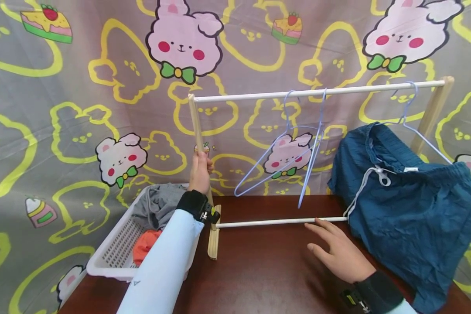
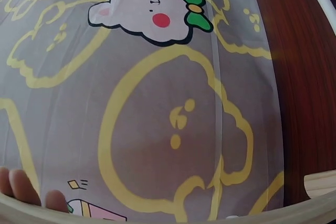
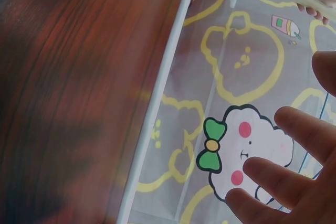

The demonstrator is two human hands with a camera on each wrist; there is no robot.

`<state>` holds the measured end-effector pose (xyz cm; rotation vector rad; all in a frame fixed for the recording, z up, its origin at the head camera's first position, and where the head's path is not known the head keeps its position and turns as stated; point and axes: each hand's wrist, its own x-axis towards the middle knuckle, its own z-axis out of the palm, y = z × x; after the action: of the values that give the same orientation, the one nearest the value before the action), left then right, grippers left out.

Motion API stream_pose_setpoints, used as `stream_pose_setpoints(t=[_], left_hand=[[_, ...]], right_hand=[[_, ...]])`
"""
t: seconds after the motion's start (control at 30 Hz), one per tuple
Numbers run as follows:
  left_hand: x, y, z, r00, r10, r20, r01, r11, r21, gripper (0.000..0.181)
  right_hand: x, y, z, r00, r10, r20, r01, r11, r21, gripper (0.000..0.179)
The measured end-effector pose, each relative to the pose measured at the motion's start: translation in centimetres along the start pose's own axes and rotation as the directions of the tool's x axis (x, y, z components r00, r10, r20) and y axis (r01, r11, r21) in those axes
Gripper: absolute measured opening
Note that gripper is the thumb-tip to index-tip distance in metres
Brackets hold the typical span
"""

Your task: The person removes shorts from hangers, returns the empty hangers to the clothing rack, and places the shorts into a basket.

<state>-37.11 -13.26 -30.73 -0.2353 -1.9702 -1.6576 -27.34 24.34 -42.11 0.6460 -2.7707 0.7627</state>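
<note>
I see a dark reddish-brown table [image 1: 267,274] with streaky wood grain and a faint sheen. At about ten o'clock on it sits a white perforated basket [image 1: 102,270]. Just beside that, toward eleven, stands the pale wooden left foot [image 1: 213,244] of a clothes rack [image 1: 243,96], its low white rail [image 1: 267,223] running toward three; the right foot is hidden.
</note>
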Motion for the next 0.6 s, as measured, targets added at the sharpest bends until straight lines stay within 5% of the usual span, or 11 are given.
stream_pose_setpoints(t=[0.6], left_hand=[[0.4,-1.2,0.0,0.999,-0.001,-0.035,0.003,0.997,0.071,0.046]], right_hand=[[-0.9,1.0,0.0,0.999,0.046,0.007,-0.046,0.998,0.036,0.058]])
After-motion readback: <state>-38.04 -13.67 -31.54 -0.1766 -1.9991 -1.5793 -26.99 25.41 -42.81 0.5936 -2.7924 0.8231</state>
